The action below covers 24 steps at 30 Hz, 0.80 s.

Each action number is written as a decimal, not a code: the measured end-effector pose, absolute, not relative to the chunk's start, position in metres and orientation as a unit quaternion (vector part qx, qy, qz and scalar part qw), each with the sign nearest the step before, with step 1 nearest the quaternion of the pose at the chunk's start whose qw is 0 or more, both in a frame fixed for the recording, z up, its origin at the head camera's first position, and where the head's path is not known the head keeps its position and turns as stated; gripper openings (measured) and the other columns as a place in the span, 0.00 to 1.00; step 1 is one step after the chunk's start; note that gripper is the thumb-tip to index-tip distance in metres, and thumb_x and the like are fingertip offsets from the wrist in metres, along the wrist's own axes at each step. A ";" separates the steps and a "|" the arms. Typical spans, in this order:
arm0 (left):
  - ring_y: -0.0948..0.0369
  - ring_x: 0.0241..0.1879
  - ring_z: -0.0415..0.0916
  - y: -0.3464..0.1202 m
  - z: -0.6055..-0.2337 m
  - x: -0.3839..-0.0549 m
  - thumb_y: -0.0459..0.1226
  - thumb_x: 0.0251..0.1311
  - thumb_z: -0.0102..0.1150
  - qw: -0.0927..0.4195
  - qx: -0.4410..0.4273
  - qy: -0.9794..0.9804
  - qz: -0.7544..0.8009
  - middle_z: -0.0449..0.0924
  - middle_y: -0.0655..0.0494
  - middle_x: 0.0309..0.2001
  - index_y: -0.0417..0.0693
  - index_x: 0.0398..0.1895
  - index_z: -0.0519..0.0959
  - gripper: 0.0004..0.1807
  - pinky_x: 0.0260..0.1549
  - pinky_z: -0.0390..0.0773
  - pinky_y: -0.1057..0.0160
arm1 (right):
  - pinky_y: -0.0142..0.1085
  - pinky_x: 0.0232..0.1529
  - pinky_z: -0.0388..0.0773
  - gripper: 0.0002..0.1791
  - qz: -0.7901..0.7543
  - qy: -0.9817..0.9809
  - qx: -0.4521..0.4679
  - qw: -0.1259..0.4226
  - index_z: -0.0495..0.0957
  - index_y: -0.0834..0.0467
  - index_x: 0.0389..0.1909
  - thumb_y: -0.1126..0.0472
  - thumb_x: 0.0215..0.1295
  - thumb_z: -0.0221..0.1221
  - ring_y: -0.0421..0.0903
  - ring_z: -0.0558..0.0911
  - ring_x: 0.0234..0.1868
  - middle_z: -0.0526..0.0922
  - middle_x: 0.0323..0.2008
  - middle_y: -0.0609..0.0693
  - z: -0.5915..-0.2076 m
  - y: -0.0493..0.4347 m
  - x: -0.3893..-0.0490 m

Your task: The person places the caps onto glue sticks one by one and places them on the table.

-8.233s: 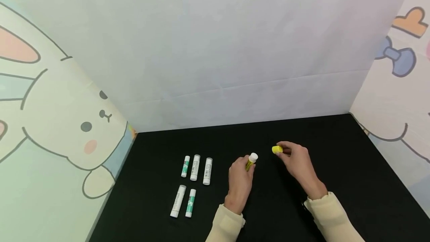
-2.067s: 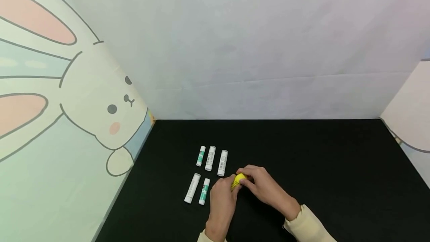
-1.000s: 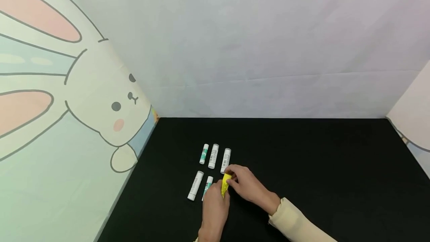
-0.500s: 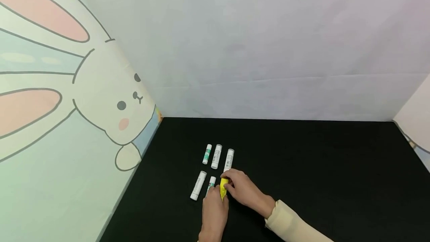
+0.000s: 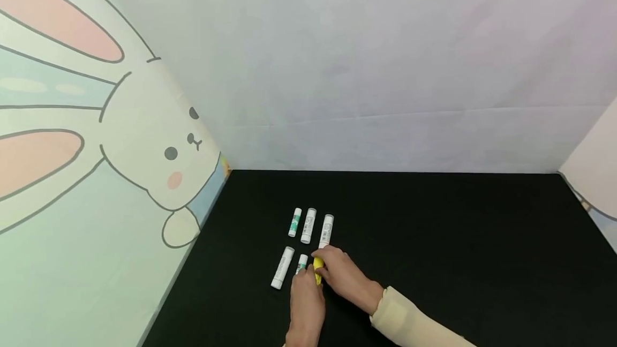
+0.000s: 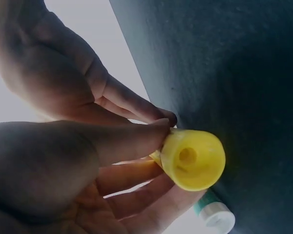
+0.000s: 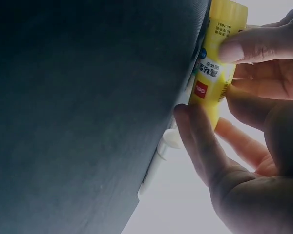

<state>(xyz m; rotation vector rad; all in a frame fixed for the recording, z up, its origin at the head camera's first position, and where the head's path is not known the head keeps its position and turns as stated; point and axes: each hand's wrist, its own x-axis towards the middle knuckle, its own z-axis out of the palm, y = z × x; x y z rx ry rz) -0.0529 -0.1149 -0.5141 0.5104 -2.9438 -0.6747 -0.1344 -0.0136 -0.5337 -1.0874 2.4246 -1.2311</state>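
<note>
A yellow glue stick is held between both hands, close over the black table and beside the lying sticks. My left hand grips its lower part; in the left wrist view the stick's round yellow base, with a hole in it, points at the camera. The fingers and thumb of my right hand pinch the far, capped end. In the right wrist view the label on the yellow barrel shows between the two hands. Near the left fingers lies a green-and-white glue stick, its lower part hidden by that hand.
Left of the hands, a white stick lies on the black table. Behind it are a small green-and-white stick and two white sticks, one in the middle and one on the right. A pale wall stands behind.
Earlier the right hand held the yellow cap apart from the uncapped stick in the left. Cap and barrel came together, the white top vanished from sight, and both hands moved left toward the lying sticks.
</note>
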 end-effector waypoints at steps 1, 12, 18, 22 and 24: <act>0.43 0.40 0.82 -0.115 -0.514 -0.053 0.24 0.54 0.76 0.042 0.167 -0.962 -0.214 0.81 0.39 0.40 0.32 0.49 0.83 0.18 0.43 0.83 0.45 | 0.39 0.45 0.85 0.14 -0.416 0.824 -0.370 0.104 0.84 0.67 0.55 0.73 0.70 0.65 0.48 0.85 0.47 0.86 0.48 0.56 -0.533 -0.014 -0.134; 0.43 0.38 0.79 -0.114 -0.518 -0.054 0.23 0.55 0.73 0.077 0.160 -0.971 -0.163 0.81 0.40 0.39 0.34 0.44 0.83 0.13 0.43 0.81 0.47 | 0.39 0.43 0.85 0.11 -0.358 0.842 -0.401 0.043 0.86 0.66 0.49 0.74 0.68 0.65 0.49 0.86 0.44 0.87 0.43 0.55 -0.533 -0.025 -0.130; 0.44 0.36 0.78 -0.113 -0.520 -0.051 0.24 0.55 0.72 0.099 0.162 -0.970 -0.152 0.80 0.42 0.37 0.35 0.41 0.83 0.11 0.41 0.80 0.47 | 0.37 0.41 0.85 0.11 -0.359 0.842 -0.400 0.054 0.86 0.66 0.50 0.73 0.70 0.64 0.46 0.86 0.43 0.86 0.42 0.54 -0.532 -0.026 -0.127; 0.43 0.38 0.79 -0.112 -0.519 -0.050 0.26 0.58 0.72 0.093 0.172 -0.969 -0.154 0.81 0.40 0.40 0.33 0.46 0.84 0.13 0.42 0.81 0.47 | 0.38 0.45 0.86 0.12 -0.355 0.843 -0.400 0.060 0.86 0.66 0.52 0.74 0.70 0.63 0.48 0.86 0.47 0.86 0.46 0.55 -0.529 -0.024 -0.125; 0.43 0.39 0.79 -0.112 -0.517 -0.049 0.27 0.60 0.72 0.089 0.179 -0.967 -0.160 0.82 0.40 0.42 0.33 0.49 0.84 0.14 0.42 0.81 0.47 | 0.39 0.46 0.86 0.13 -0.356 0.843 -0.399 0.060 0.85 0.66 0.52 0.75 0.69 0.64 0.49 0.87 0.49 0.86 0.48 0.56 -0.528 -0.022 -0.123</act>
